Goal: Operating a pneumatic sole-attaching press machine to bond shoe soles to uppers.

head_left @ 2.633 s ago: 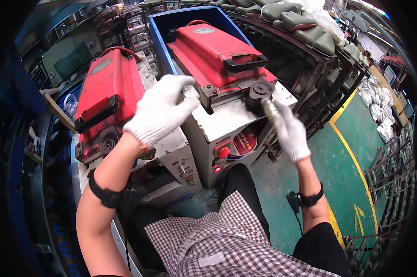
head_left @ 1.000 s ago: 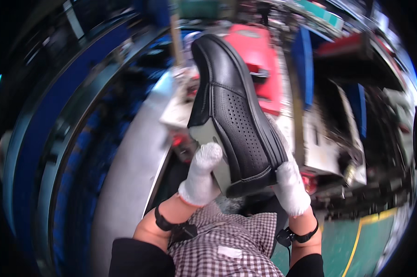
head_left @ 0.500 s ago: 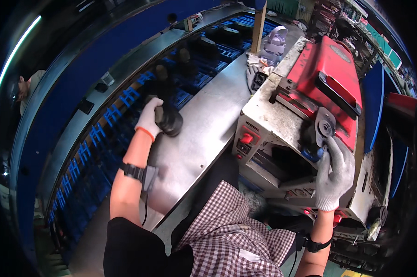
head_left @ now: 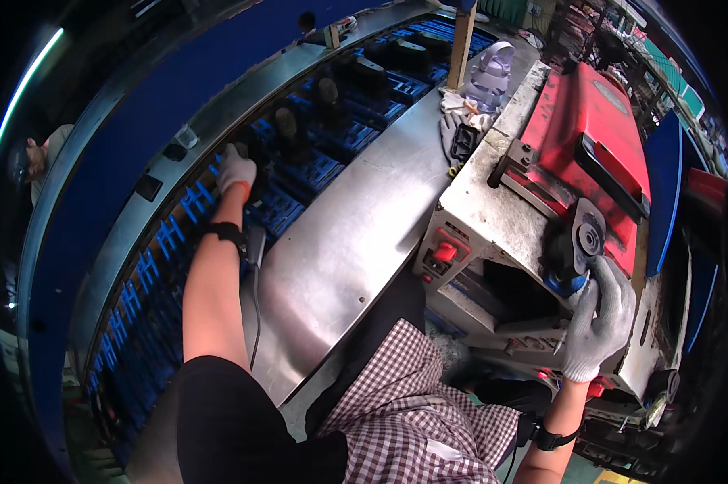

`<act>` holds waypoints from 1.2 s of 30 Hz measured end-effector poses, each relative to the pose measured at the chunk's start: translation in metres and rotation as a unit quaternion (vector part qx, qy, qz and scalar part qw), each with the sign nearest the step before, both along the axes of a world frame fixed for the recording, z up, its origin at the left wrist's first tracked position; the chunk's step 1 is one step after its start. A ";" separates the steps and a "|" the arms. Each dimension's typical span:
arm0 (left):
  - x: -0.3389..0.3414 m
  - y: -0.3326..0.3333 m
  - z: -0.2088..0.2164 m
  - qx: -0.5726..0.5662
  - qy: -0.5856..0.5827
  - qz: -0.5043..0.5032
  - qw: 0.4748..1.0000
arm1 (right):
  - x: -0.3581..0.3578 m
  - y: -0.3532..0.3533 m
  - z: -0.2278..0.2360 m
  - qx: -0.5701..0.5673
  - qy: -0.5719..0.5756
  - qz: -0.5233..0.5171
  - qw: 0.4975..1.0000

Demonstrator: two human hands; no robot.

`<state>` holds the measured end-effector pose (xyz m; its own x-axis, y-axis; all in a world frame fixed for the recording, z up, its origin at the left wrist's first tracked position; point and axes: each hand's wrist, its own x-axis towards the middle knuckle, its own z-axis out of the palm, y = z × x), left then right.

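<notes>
My left hand [head_left: 237,171], in a white glove, reaches over the blue-slatted conveyor [head_left: 277,208]. Its fingers close round a dark shoe [head_left: 256,148], mostly hidden behind the hand. On the right, my gloved right hand [head_left: 598,323] is curled just below a dark shoe-shaped piece [head_left: 587,232] with a grey, ringed sole face, at the front of the red-topped machine [head_left: 577,137]. A thin pale stick [head_left: 559,345] pokes out from this hand's fingers. The fingertips meet the lower end of the piece, beside something blue [head_left: 571,284].
More dark shoes [head_left: 286,125] stand in a row along the conveyor. A bare metal ledge [head_left: 340,234] runs between it and the machine. Gloves [head_left: 451,133] and a lilac sandal-like shoe [head_left: 490,77] lie by a wooden post [head_left: 460,48]. Another person [head_left: 45,161] is at far left.
My left hand has moved left and away from me, carrying the dark shoe from above the metal ledge to the conveyor. My right hand stays at the machine.
</notes>
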<state>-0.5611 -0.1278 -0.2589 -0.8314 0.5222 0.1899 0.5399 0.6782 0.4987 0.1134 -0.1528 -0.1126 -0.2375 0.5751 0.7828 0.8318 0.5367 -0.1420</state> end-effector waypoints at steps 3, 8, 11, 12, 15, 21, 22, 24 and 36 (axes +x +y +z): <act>0.069 -0.007 -0.002 -0.064 0.241 -0.029 0.968 | -0.001 -0.002 0.003 -0.019 0.017 0.001 1.000; 0.176 -0.037 -0.010 -0.090 0.069 -0.294 0.949 | 0.005 -0.007 0.012 -0.112 0.016 -0.027 0.993; 0.215 -0.051 -0.019 -0.100 0.121 -0.295 0.943 | 0.013 -0.006 0.018 -0.151 0.005 -0.034 0.988; 0.221 -0.052 -0.021 -0.098 0.122 -0.290 0.944 | 0.015 -0.004 0.020 -0.187 0.009 -0.043 0.981; 0.232 -0.047 -0.025 -0.005 0.183 -0.277 0.943 | 0.022 0.003 0.023 -0.215 -0.005 -0.045 0.976; 0.242 -0.036 -0.026 -0.007 0.196 -0.253 0.947 | 0.026 0.005 0.024 -0.239 0.047 -0.022 0.970; 0.243 -0.036 -0.026 -0.004 0.195 -0.248 0.949 | 0.026 0.004 0.023 -0.238 0.049 -0.026 0.970; 0.243 -0.037 -0.025 0.000 0.196 -0.245 0.949 | 0.025 0.003 0.023 -0.250 0.076 -0.025 0.965; 0.242 -0.037 -0.024 -0.010 0.177 -0.246 0.953 | 0.028 0.005 0.017 -0.245 0.081 -0.031 0.966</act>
